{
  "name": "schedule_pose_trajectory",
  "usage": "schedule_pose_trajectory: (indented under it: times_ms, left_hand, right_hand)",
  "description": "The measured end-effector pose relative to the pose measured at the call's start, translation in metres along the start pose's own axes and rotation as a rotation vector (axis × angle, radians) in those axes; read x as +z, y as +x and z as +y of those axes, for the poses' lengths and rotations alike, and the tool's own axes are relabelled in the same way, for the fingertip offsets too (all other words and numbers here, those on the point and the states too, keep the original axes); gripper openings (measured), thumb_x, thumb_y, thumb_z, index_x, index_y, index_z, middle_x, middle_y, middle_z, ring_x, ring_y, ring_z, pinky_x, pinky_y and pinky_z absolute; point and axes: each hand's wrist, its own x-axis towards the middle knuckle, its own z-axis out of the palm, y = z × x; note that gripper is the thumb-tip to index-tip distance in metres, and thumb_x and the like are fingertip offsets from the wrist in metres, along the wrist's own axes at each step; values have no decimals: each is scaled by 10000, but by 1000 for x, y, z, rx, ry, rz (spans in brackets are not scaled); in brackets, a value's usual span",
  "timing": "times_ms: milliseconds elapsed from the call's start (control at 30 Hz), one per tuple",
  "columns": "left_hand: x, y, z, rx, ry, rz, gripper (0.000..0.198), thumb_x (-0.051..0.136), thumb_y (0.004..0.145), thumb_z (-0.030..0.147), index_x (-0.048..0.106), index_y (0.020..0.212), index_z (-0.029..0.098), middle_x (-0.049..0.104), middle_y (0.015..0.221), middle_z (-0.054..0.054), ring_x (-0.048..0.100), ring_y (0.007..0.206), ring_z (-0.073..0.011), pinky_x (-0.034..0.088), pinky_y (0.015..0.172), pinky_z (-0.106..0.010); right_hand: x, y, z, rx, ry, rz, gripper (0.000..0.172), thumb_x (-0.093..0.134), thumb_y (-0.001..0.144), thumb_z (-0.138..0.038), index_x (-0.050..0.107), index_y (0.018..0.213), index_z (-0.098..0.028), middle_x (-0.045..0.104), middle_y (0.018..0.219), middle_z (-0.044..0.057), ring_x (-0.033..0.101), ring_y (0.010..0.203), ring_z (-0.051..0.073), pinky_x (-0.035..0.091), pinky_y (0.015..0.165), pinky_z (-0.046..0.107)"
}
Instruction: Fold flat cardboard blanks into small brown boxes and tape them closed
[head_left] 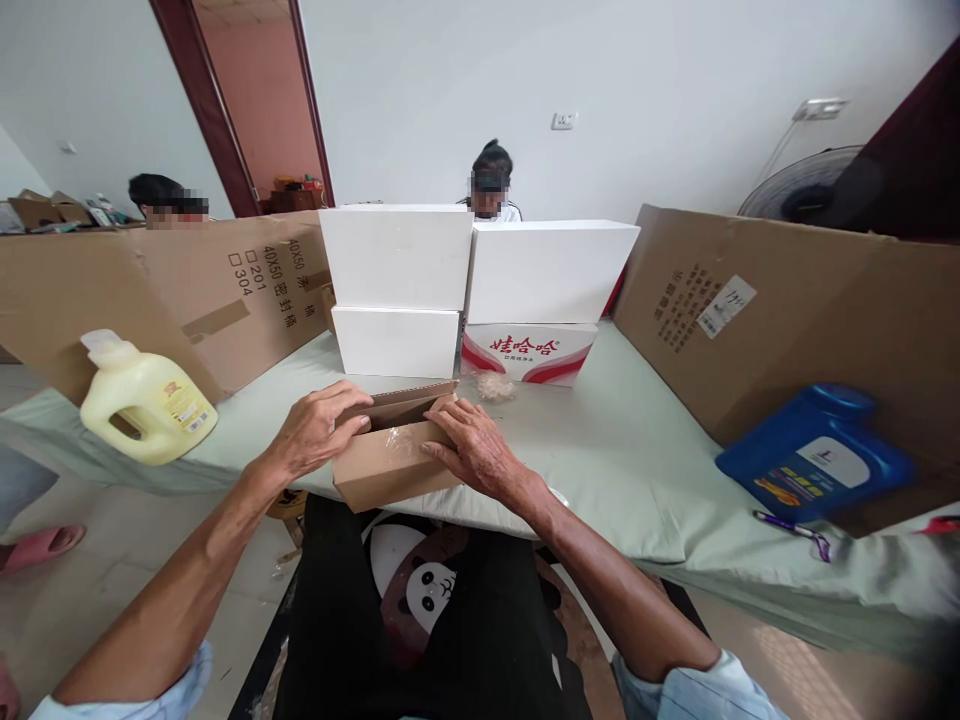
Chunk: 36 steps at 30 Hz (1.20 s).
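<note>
A small brown cardboard box (394,467) rests at the near edge of the cloth-covered table, its top partly open and its inside dark. My left hand (319,430) grips its left end, fingers over the rim. At the right end, my right hand (476,445) curls its fingers over the opening, the thumb against the front side. Clear tape shines on the front panel near the rim. Behind the box lies a crumpled ball of clear tape (493,386), apart from both hands.
White boxes (401,258) stand stacked behind, one with red print (529,352). Large cartons (247,300) flank both sides. A yellow detergent jug (146,400) is left; a blue bottle (817,455) and a purple pen (791,533) are right. One person (491,185) sits opposite, another far left.
</note>
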Motion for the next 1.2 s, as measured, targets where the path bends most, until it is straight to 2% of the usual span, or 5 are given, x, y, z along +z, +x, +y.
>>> schedule_pose_trajectory:
  times_ms: [167, 333, 467, 867, 1200]
  left_hand:
    - [0, 19, 12, -18, 112, -161, 272, 565, 1055, 306, 787, 1203, 252, 796, 1243, -68, 747, 1097, -273, 576, 940, -431]
    - [-5, 16, 23, 15, 83, -228, 327, 639, 1040, 490, 818, 1194, 263, 698, 1484, -102, 628, 1382, -356, 491, 1140, -549]
    - [-6, 12, 32, -7, 96, -276, 273, 632, 1023, 417, 844, 1125, 280, 686, 1498, -95, 569, 1445, -394, 434, 1183, -630]
    - [11, 12, 28, -24, 19, -143, 304, 586, 1038, 366, 871, 979, 279, 709, 1493, -93, 647, 1395, -366, 444, 1202, -633]
    - [-10, 10, 3, -136, 1, -164, 378, 519, 1052, 456, 827, 1183, 282, 752, 1392, -86, 718, 1246, -311, 599, 1066, -494]
  right_hand:
    - [-1, 1, 0, 13, 20, 1, 318, 708, 1077, -366, 680, 1331, -176, 733, 1281, 152, 598, 1173, 305, 447, 940, 424]
    - [0, 1, 0, 19, 44, 16, 291, 718, 1073, -384, 682, 1278, -181, 739, 1244, 138, 603, 1141, 294, 440, 910, 415]
    - [2, 2, -1, 23, 45, 24, 293, 727, 1068, -389, 680, 1277, -188, 735, 1223, 134, 597, 1140, 292, 435, 896, 410]
    - [6, 3, 0, 33, 48, 49, 292, 753, 1057, -395, 680, 1241, -180, 742, 1197, 117, 588, 1118, 283, 414, 885, 400]
    - [2, -1, -4, 9, 44, 76, 237, 778, 1038, -366, 659, 1160, -201, 738, 1158, 99, 584, 1060, 267, 401, 845, 381]
